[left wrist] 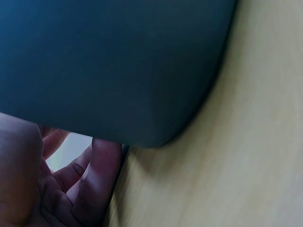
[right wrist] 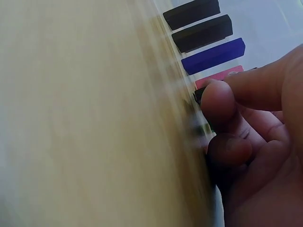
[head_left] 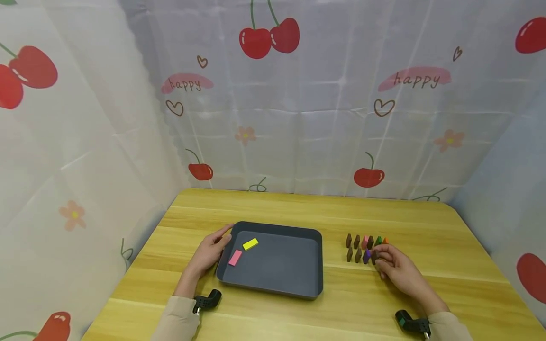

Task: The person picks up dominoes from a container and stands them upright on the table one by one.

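A dark grey rectangular tray (head_left: 277, 286) lies on the table, with a yellow block (head_left: 250, 244) and a pink block (head_left: 235, 257) flat inside its left part. My left hand (head_left: 211, 251) holds the tray's left side, its thumb at the rim; in the left wrist view its fingers (left wrist: 102, 175) are partly hidden behind the wall. At the right, small blocks stand upright in two rows. My right hand (head_left: 396, 270) pinches a dark brown block (head_left: 374, 257) at the front row's right end, beside a purple block (head_left: 367, 256). Fingers cover most of that brown block.
Several more brown blocks (head_left: 350, 254) stand in the rows, with a pink one (head_left: 365, 242), a green one (head_left: 378, 240) and an orange one (head_left: 386, 241) in the back row. A cherry-print curtain (head_left: 294, 142) hangs behind the wooden table (head_left: 281, 319).
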A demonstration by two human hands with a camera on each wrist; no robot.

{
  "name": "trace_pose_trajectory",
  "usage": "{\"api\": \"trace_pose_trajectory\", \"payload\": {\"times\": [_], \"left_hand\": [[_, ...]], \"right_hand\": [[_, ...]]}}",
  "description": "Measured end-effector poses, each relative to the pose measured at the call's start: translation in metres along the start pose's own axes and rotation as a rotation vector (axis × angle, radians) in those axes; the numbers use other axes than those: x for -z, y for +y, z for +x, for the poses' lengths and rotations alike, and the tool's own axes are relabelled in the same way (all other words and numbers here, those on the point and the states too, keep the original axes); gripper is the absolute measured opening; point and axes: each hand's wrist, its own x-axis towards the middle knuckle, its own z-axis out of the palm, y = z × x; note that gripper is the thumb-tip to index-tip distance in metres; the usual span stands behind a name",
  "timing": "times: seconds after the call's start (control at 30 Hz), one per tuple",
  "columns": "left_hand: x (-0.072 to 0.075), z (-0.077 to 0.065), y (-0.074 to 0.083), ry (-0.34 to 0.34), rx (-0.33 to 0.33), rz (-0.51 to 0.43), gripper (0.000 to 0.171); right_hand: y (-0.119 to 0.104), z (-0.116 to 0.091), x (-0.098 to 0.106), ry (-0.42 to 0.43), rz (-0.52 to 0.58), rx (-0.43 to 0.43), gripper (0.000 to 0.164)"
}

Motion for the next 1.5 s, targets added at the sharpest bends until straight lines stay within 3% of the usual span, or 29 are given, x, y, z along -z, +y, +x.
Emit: {"api": "trace_pose_trajectory", "payload": {"times": [0.93,1.5], "left_hand": [[0.0005,0.0011,0.0014,0.001,-0.012,0.013,0.045],[-0.0004,-0.0011,-0.0002,-0.001,0.005,-0.010,0.044]], "right_hand": [[-0.0046,-0.0006,-0.0007,-0.018,0.015,-0.053,0.048],[-0.0007,0.0007,-0.0003,0.019,0.070,-0.004,0.047]]}}
